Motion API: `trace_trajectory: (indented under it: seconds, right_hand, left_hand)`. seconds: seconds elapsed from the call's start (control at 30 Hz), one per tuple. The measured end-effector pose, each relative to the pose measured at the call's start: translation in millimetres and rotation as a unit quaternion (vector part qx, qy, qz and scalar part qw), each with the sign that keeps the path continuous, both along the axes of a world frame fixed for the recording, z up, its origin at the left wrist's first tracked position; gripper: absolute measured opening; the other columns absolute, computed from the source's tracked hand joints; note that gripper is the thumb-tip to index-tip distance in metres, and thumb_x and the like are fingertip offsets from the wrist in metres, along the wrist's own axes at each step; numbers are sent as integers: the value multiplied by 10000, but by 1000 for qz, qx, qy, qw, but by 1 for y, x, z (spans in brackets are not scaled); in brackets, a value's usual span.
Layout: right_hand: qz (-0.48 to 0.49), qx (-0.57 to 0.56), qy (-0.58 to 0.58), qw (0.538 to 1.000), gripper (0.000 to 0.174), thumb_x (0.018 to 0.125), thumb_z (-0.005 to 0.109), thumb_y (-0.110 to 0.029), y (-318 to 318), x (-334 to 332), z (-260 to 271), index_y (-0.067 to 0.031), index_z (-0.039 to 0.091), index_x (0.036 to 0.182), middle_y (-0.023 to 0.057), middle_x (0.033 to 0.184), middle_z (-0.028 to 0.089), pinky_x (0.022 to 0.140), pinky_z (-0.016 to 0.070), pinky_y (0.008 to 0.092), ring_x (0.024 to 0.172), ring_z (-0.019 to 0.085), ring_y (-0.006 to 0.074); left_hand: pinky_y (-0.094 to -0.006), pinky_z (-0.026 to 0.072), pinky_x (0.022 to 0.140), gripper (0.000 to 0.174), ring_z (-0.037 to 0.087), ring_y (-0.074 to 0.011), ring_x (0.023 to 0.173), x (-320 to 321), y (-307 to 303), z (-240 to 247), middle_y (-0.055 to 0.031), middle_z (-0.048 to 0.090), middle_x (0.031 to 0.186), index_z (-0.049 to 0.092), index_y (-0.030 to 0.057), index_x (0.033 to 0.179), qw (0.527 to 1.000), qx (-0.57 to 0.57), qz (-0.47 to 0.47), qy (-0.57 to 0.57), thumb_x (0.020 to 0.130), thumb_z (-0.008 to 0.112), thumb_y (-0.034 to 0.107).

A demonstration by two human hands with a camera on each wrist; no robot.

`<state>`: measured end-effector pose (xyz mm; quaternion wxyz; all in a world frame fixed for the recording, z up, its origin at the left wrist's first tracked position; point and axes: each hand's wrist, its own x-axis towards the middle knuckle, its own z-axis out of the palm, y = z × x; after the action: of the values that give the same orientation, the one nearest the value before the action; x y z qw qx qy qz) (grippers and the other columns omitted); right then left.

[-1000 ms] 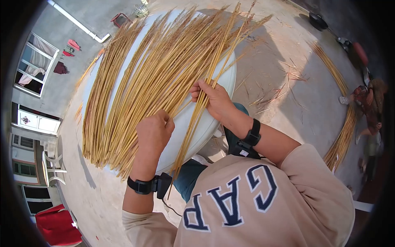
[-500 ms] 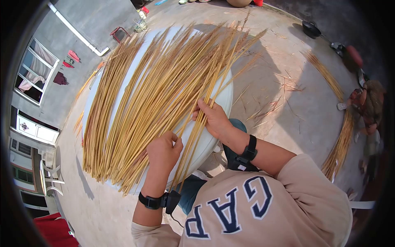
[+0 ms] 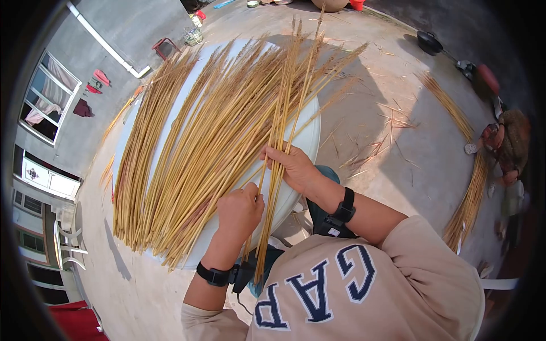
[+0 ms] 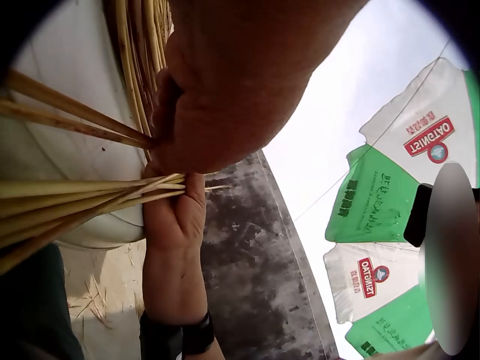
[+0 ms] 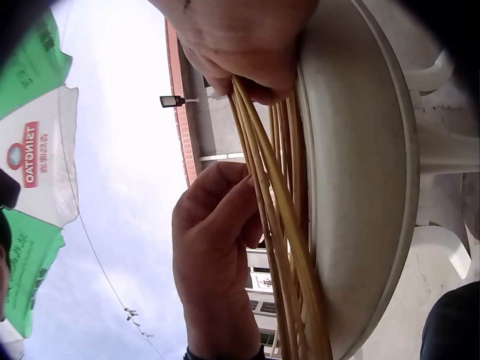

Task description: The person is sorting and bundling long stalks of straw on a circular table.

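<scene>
Long straw-like stalks [image 3: 193, 142] with feathery tops lie across a round white table [image 3: 310, 133]. The right hand [image 3: 293, 165] grips a small bundle [image 3: 275, 190] between thumb and fingers; its tops point away from the body. Just left of it, the left hand [image 3: 240, 211] has curled fingers and pinches thin stalks. The left wrist view shows two stalks [image 4: 82, 116] running from the left hand [image 4: 232, 82], while the right hand [image 4: 176, 232] holds the bundle [image 4: 75, 199]. In the right wrist view, the bundle [image 5: 281, 202] passes between the right hand [image 5: 244, 41] and the left hand [image 5: 217, 255].
More stalks [image 3: 469, 199] lie on the ground at the right, near a blurred person [image 3: 506, 142]. Loose bits [image 3: 378, 148] litter the ground beyond the table. A black pan [image 3: 429, 42] is at the upper right; a white chair [image 3: 69, 247] stands at the left.
Both hands have moved lower in the head view, and the left hand has shifted right, closer to the right hand. The held bundle has swung more upright, its tops moving left.
</scene>
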<state>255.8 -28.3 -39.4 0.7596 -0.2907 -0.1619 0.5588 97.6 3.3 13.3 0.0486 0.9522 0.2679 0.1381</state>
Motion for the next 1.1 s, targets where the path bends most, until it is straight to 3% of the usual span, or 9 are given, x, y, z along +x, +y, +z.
trace_trajectory:
  seconds: [0.07,0.13,0.17,0.2,0.27,0.3,0.5,0.83,1.1]
  right_hand:
    - [5,4,-14,1000,155,847,551,-164,-2,1,-2,-22,579,902,43,803,574,649,422,210,720,504,86]
    - [10,1,-26,1000,171,864,518,-183,-2,4,-7,-25,583,875,44,800,573,636,419,206,699,506,85]
    - [15,0,-23,1000,171,864,518,-183,-3,5,-8,-25,583,875,44,800,573,636,419,206,699,506,85]
    - [-4,-1,-13,1000,182,864,516,-183,-3,4,-7,-13,573,892,48,797,574,648,430,212,726,519,93]
    - [-19,-1,-2,1000,195,865,514,-184,-2,1,-5,0,563,909,51,794,574,660,441,218,753,532,101]
    - [-36,-7,2,999,183,872,501,-185,-2,0,-3,-13,556,905,56,793,574,661,458,235,733,541,107]
    - [-64,-12,18,998,189,882,486,-193,-2,-2,0,-6,482,907,101,782,554,621,490,303,663,557,159]
    - [-86,3,48,995,170,885,488,-197,0,-1,-8,-33,460,921,87,754,538,576,453,297,601,510,142]
    - [-99,4,34,994,139,893,478,-188,0,-1,-9,-54,458,921,59,764,526,576,440,269,630,499,113]
  left_hand:
    - [-360,406,441,152,538,-274,489,-2,3,-1,-102,535,543,518,70,675,1000,-2,-8,-2,717,629,166]
    - [-370,404,452,162,527,-274,487,-5,9,-2,-91,524,535,554,60,750,985,-110,-18,-129,723,647,189]
    - [-370,422,544,253,550,-276,628,-11,15,0,-100,557,648,563,36,862,989,-104,20,-100,709,662,210]
    - [-370,422,544,253,550,-276,628,-14,21,4,-100,557,648,563,36,862,990,-103,25,-97,709,662,210]
    - [-365,421,667,342,531,-279,800,-19,29,11,-140,566,852,538,25,990,994,62,-5,-94,693,665,138]
    - [-384,377,818,499,443,-318,1028,-23,30,9,-176,494,1084,466,16,1132,999,11,15,-39,685,656,128]
    - [-452,267,984,561,256,-389,1226,-40,56,-36,-226,306,1302,287,22,1304,996,77,20,37,799,521,86]
    - [-441,246,1004,492,218,-441,1227,-40,91,-50,-320,275,1275,320,-15,1279,992,71,102,-15,809,463,12]
    - [-426,292,986,544,252,-430,1220,-52,76,-34,-291,300,1281,370,48,1261,991,60,116,-16,762,584,85]
